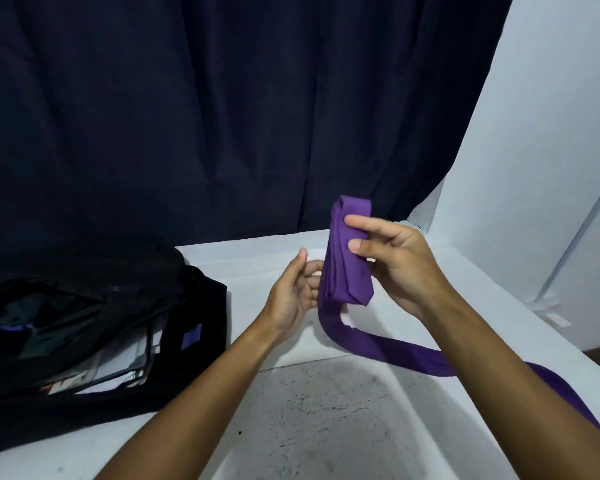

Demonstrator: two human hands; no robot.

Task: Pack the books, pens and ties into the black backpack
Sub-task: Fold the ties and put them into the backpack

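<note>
A purple tie (349,268) is folded into an upright bundle above the middle of the table, and its loose tail trails down to the right under my right forearm. My right hand (392,265) pinches the bundle from the right, thumb and forefinger on its front. From the left, my left hand (297,296) holds the bundle's lower edge with curled fingers. The black backpack (94,327) lies open on the left of the table, with books and papers (118,368) showing inside it.
The white table (291,427) has a scuffed, speckled patch near me. A dark curtain (222,116) hangs behind it, and a white wall (551,133) stands at the right. The table's right edge runs diagonally past my right arm.
</note>
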